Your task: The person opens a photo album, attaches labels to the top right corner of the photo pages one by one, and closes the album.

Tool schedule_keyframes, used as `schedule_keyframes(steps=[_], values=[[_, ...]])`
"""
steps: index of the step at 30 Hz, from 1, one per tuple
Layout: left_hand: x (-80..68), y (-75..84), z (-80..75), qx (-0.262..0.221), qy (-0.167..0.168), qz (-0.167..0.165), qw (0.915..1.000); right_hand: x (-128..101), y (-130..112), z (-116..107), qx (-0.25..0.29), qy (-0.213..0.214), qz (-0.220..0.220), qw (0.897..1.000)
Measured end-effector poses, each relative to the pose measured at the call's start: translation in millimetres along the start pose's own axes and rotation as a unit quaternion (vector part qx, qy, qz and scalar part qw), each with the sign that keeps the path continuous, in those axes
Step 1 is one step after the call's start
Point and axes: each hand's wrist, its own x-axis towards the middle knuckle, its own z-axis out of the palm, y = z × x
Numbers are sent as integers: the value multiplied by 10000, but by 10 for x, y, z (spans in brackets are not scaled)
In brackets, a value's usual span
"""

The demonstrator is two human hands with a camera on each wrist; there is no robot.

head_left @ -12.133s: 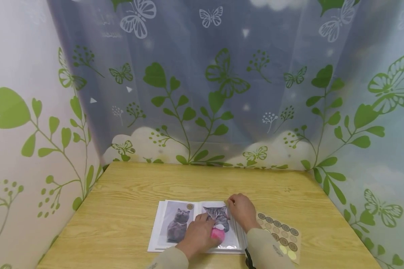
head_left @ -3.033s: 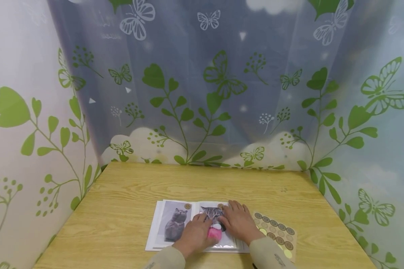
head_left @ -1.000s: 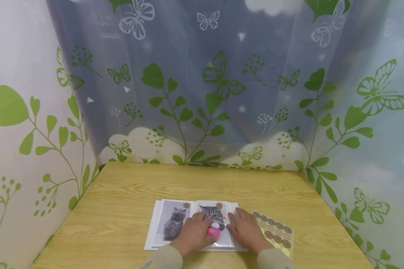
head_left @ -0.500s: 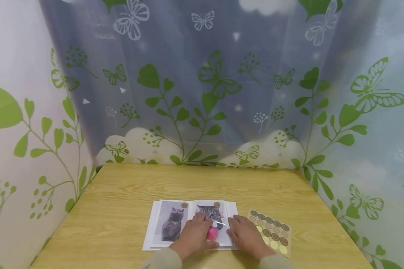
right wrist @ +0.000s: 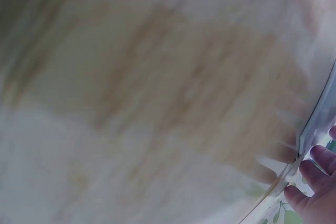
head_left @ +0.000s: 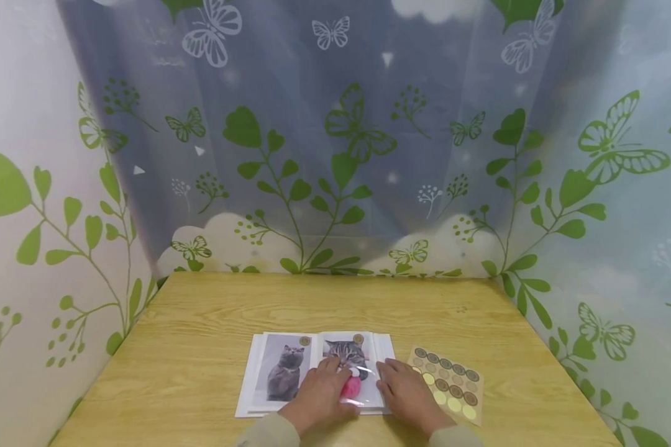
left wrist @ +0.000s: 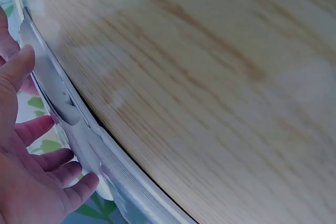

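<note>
An open photo album (head_left: 245,388) lies on the table, a grey cat photo (head_left: 283,372) on its left page and a tabby cat photo (head_left: 348,352) on its right. Each photo has a round brown sticker, the left one (head_left: 305,341) and the right one (head_left: 358,338) both near the upper right corner. My left hand (head_left: 320,391) rests on the right page, fingers extended, beside a pink round shape (head_left: 351,387). At the album's right edge rests my right hand (head_left: 410,394), its fingertips touching the border. Both wrist views show fingers spread along the album's edge.
Right of the right hand lies a tan sticker sheet (head_left: 451,375) with rows of brown round stickers and several yellow circles. The wooden table (head_left: 313,298) meets a leaf-and-butterfly curtain (head_left: 291,186) at the back and both sides.
My right hand has moved from the tabby photo's upper right corner down to the album's right edge. A round sticker now shows at that corner. The left hand has stayed on the page.
</note>
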Motion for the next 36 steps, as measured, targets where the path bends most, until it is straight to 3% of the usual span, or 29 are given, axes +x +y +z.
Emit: schedule_keyframes(steps=[11,16,22,30,36], values=[[-27,-74,-26,-354,-34,55,9994,2,-34,-39,-5,-5,55,10000],[-56,-106,-57,-391,104,213,9990,-2,-49,-48,-73,-61,100,9999],[-64,-115,-65,-332,273,347,9985,2,-71,-57,-147,-124,211,9996],[-52,-69,-48,-130,48,138,9998,29,-53,-33,-212,-320,301,9988],[-54,-58,-32,90,198,216,9995,33,-48,-31,-246,-351,297,9986]])
